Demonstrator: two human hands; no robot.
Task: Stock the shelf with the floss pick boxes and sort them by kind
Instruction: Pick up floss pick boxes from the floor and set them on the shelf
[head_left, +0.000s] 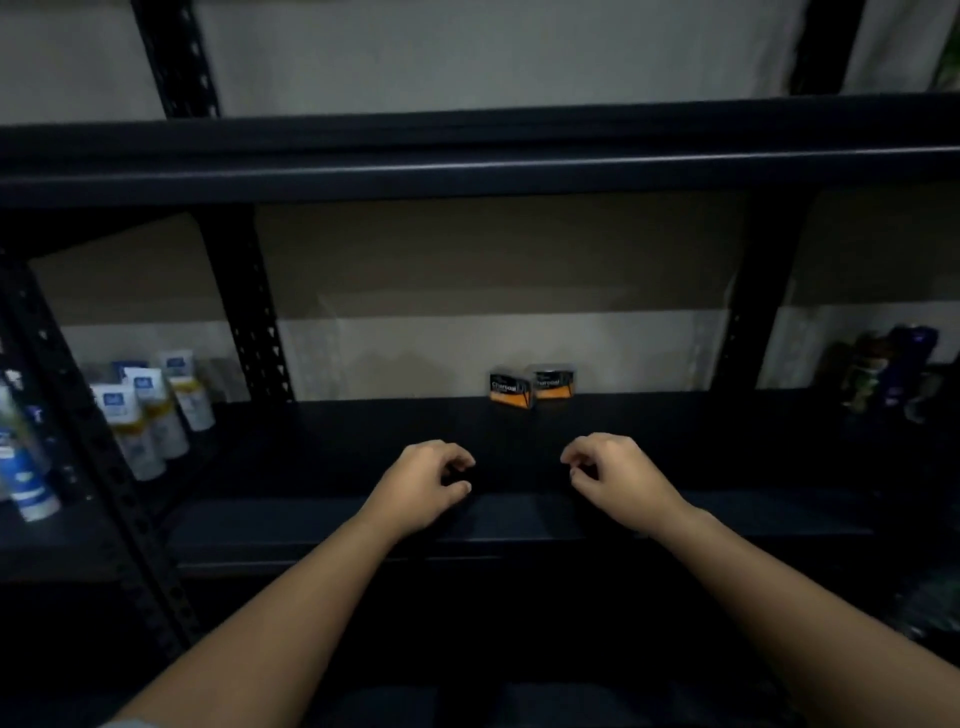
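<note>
Two small floss pick boxes stand side by side at the back of the dark shelf (363, 447), both black and orange with "Charcoal" print: the left box (511, 391) and the right box (555, 383). They touch or nearly touch. My left hand (426, 480) and my right hand (618, 475) hover over the shelf's front part, short of the boxes, a gap between them. Both hands have loosely curled fingers and hold nothing.
Several white tubes with yellow bands (150, 415) stand on the neighbouring shelf at the left, past a black perforated post (254, 322). Dark bottles (883, 374) stand at the far right. An upper shelf beam (467, 161) crosses overhead.
</note>
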